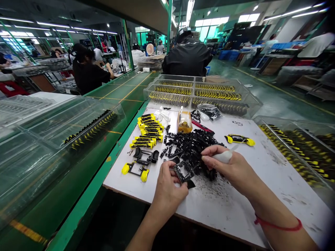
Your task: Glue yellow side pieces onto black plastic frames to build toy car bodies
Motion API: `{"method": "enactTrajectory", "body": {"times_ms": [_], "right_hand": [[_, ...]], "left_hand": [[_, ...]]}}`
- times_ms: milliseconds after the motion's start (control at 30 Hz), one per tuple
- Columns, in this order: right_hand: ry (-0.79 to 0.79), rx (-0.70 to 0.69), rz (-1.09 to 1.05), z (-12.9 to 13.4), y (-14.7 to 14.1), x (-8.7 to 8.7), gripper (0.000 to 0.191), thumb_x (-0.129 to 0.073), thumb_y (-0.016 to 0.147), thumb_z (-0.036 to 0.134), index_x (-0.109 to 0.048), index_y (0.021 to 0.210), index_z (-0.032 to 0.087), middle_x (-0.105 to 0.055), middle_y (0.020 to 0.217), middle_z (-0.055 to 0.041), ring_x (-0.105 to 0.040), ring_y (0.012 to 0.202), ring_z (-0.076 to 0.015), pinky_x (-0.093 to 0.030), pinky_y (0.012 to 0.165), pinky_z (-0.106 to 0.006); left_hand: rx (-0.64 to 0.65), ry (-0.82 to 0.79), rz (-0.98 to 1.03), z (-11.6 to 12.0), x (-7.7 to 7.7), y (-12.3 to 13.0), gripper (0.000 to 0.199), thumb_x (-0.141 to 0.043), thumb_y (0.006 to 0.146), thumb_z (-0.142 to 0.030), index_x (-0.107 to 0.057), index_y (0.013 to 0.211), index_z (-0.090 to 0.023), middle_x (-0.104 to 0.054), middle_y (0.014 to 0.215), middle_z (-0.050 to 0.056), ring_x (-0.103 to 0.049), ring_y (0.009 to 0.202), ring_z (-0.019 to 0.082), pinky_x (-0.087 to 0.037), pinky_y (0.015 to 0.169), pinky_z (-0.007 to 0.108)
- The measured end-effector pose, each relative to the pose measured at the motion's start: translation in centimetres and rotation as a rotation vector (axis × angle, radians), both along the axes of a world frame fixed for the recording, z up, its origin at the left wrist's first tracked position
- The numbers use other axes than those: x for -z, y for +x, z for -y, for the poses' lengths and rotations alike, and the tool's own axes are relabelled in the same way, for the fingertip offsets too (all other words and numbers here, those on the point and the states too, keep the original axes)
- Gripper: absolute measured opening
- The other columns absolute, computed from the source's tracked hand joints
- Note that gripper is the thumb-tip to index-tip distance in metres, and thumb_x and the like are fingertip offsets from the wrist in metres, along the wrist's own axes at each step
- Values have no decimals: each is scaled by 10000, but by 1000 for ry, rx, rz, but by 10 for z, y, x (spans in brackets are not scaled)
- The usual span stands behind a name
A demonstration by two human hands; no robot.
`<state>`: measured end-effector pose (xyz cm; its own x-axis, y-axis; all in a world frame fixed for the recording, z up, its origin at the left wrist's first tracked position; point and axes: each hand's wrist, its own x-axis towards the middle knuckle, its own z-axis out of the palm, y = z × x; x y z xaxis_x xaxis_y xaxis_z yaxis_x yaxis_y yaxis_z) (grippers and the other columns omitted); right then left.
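My left hand (169, 190) is closed on a black plastic frame (183, 172), low over the near edge of the white work board (222, 218). Over the right side of a heap of small black plastic parts (196, 148), my right hand (227, 162) grips a small white squeeze bottle (222, 157), its thin tip pointing up and right. Whether its fingertips also pinch a small part, I cannot tell. Left of my left hand lie a black frame (145, 156) and a frame with yellow ends (136, 170). A stack of yellow-and-black assemblies (149, 130) lies beyond them.
One yellow-and-black assembly (239, 139) lies at the right. Behind the heap are a yellowish box (184, 122), a red tool (202, 126) and a bag of black parts (209, 111). Clear trays (195, 92) border the board, with a green conveyor (104, 164) to the left. Co-workers sit beyond.
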<state>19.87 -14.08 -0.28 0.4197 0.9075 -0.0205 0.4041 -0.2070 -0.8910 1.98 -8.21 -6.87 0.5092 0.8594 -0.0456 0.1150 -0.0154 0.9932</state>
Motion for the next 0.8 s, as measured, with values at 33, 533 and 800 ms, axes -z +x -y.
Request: {"method": "enactTrajectory", "body": {"times_ms": [33,533,800], "right_hand": [[6,3,-10,0,1,1,319,-649,757,478,-603,903,198,-576,628,4,-511,548,-127,-395,469,-224],[127,164,48,-8,10,-8,318,-656,747,484,-605,911,217,-574,590,24,-500,502,-120,-372,454,-230],[364,420,568,-63,32,-46,217,-577,815,406,-625,878,204,-660,759,-44,-605,659,-191,-457,651,-321]], "left_hand": [[-1,-3,-5,0,-1,0,532,-641,642,-59,-407,1105,-176,-576,967,62,-617,765,138,-528,682,252],[-22,-22,19,1,9,5,557,-625,601,-47,-422,1102,-181,-588,965,68,-635,777,165,-531,660,255],[3,-73,-25,1,11,10,582,-586,565,-20,-390,1096,-157,-601,878,61,-637,680,162,-533,656,272]]}}
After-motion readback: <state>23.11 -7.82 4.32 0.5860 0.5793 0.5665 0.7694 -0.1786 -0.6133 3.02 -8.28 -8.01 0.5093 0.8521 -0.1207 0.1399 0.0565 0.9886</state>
